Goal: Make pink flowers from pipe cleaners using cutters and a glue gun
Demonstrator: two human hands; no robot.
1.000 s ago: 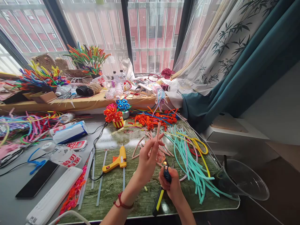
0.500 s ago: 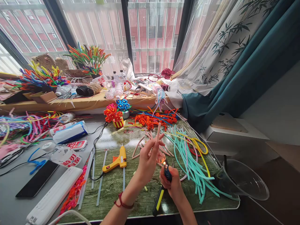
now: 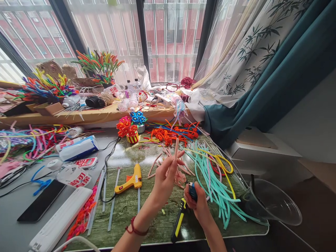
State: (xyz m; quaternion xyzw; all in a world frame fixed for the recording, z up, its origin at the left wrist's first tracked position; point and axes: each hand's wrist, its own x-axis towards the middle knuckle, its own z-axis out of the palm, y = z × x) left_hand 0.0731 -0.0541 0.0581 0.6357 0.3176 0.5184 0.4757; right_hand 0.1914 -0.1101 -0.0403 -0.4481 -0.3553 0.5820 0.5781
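Between the fingers of my left hand (image 3: 166,175) is a pink pipe cleaner (image 3: 177,145), its free end pointing up. My right hand (image 3: 197,203) is closed around a dark blue lighter (image 3: 193,191), and no flame shows at its top. Just beyond both hands lies a loose bunch of pink pipe cleaners (image 3: 181,177), part of it curled into loops and partly hidden by my left hand. Below the right hand rests a black and yellow tool handle (image 3: 179,222); its far end is hidden.
A yellow hot glue gun (image 3: 134,179) with clear glue sticks (image 3: 113,199) lies to the left. Mint pipe cleaners (image 3: 219,190) spread to the right, orange ones (image 3: 168,135) behind. Pipe-cleaner flowers (image 3: 126,127) stand further back. A clear bin (image 3: 275,203) is past the right edge.
The lighter's flame has gone out. My right hand has moved slightly right, away from my left hand, which stays nearly in place with the pink pipe cleaner.
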